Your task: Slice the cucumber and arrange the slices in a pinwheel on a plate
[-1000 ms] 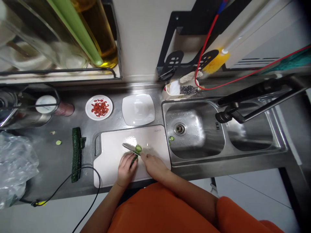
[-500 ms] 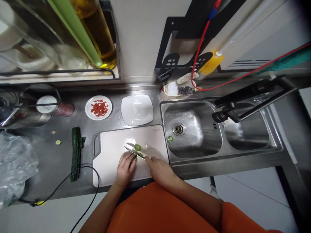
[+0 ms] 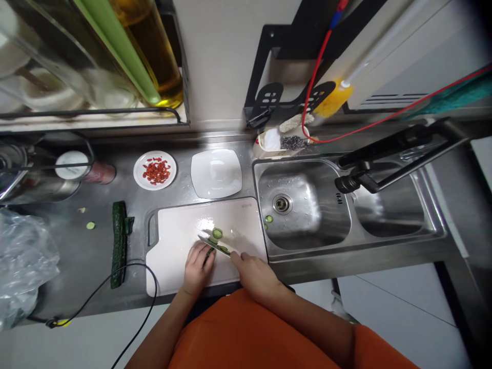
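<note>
On the white cutting board (image 3: 177,256), my left hand (image 3: 198,267) is closed over a dark green piece of cucumber (image 3: 208,253), most of it hidden under the fingers. My right hand (image 3: 253,271) grips a knife (image 3: 213,245), its handle covered by my fingers. The blade points to the upper left and lies against the cucumber's cut end, close to my left fingertips. Cut cucumber slices (image 3: 217,233) lie just beyond the blade, and others rest beside it.
A square white plate (image 3: 217,174) and a round plate of red pieces (image 3: 171,179) stand behind the board. Left of it lie a long cucumber (image 3: 118,246), a black cable (image 3: 152,274) and a plastic bag (image 3: 28,266). A double sink (image 3: 307,200) with a black faucet (image 3: 348,183) adjoins the right.
My right hand and the knife have shifted slightly right and toward me. One more slice shows by the blade. My left hand stays nearly in place on the cucumber.
</note>
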The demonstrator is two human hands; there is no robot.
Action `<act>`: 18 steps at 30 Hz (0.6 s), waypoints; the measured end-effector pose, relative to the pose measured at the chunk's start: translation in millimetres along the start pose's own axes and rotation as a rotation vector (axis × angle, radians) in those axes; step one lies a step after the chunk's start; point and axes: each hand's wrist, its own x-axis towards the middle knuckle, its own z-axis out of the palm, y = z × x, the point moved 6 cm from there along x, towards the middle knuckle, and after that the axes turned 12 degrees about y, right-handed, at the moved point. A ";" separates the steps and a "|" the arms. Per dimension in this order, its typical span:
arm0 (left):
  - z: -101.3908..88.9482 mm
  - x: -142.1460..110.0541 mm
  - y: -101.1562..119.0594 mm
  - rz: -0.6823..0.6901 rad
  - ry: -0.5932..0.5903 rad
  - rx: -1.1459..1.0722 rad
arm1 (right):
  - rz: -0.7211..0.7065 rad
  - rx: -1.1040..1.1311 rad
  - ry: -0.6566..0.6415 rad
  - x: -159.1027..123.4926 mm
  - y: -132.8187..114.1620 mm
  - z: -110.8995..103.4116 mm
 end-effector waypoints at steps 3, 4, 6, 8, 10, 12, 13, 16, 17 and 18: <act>0.5 -0.1 -0.6 -0.009 -0.007 -0.001 | 0.009 -0.003 0.011 0.1 -0.5 -1.5; 0.6 -0.2 -0.9 -0.013 -0.009 0.000 | 0.011 -0.004 0.012 0.2 -0.7 -1.9; 0.8 -0.3 -1.3 -0.016 -0.010 0.001 | 0.012 -0.009 0.010 0.4 -1.3 -2.8; 0.7 -0.5 -1.5 -0.010 -0.005 0.000 | 0.004 -0.014 0.007 0.7 -2.1 -3.5; 0.6 -0.7 -1.5 0.001 0.003 0.003 | -0.003 -0.013 0.009 1.2 -2.5 -3.8; 0.8 -0.5 -1.3 0.010 0.006 0.003 | -0.001 -0.009 0.011 1.8 -2.3 -3.2; 0.8 -0.2 -1.1 0.014 0.007 0.001 | 0.002 -0.008 0.011 2.1 -2.1 -2.6; 0.4 1.0 -0.4 0.016 0.012 -0.005 | 0.006 -0.011 0.011 3.5 -2.3 -1.3; 0.2 1.4 -0.1 0.016 0.013 -0.007 | 0.006 -0.013 0.013 4.2 -2.6 -1.4; -0.1 1.8 0.4 0.018 0.014 -0.007 | 0.005 -0.014 0.017 4.9 -3.0 -1.9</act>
